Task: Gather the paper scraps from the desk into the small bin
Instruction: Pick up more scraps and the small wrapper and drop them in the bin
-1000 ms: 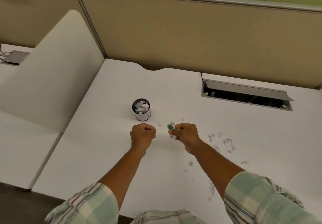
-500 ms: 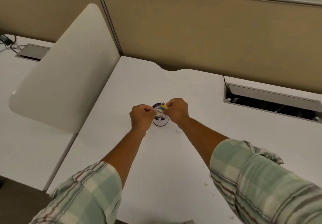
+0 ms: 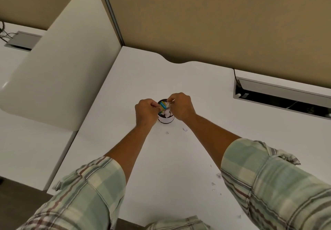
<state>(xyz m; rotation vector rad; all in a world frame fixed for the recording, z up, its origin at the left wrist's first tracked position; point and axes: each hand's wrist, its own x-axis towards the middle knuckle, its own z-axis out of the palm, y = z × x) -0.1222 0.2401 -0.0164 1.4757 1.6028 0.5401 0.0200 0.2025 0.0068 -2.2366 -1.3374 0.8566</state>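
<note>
A small round bin (image 3: 166, 120) with a white wall and dark rim stands mid-desk, with crumpled white paper inside. Both hands hover right over its mouth. My left hand (image 3: 145, 111) and my right hand (image 3: 181, 107) are closed in pinches on either side of a blue-and-yellow paper scrap (image 3: 163, 106) held above the bin. Tiny white scraps (image 3: 185, 129) lie on the desk just in front of the bin, and several more scraps (image 3: 218, 175) lie near my right sleeve.
The white desk (image 3: 161, 79) ends at a tan partition wall behind. An open cable tray (image 3: 279, 97) is cut into the desk at the right. A cream side divider (image 3: 59, 59) stands along the left edge, with another desk beyond it.
Both hands moved from the desk in front of the bin to above its mouth. The coloured scrap, first in my right hand alone, now sits between both hands' fingertips.
</note>
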